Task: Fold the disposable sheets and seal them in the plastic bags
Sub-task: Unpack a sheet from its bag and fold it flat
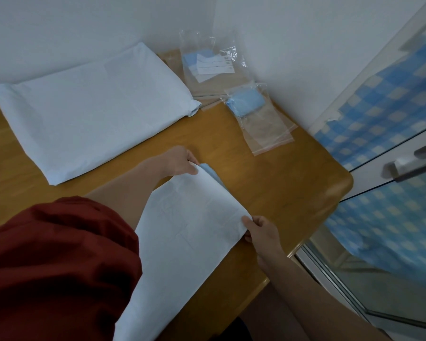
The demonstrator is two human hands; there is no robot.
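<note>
Sheet [187,232] stretched between pinching hands, left hand [180,161], right hand [261,230]

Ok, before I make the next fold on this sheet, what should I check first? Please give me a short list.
1. Left hand pinches the far corner of the sheet: ok.
2. Right hand pinches the near corner: ok.
3. Sheet edges lined up: cannot tell, the sleeve hides the lower part.
4. Bare table beside the sheet for laying the fold: ok.
5. Plastic bag waiting by the wall: ok.
6. That bag's mouth open: cannot tell.
</note>
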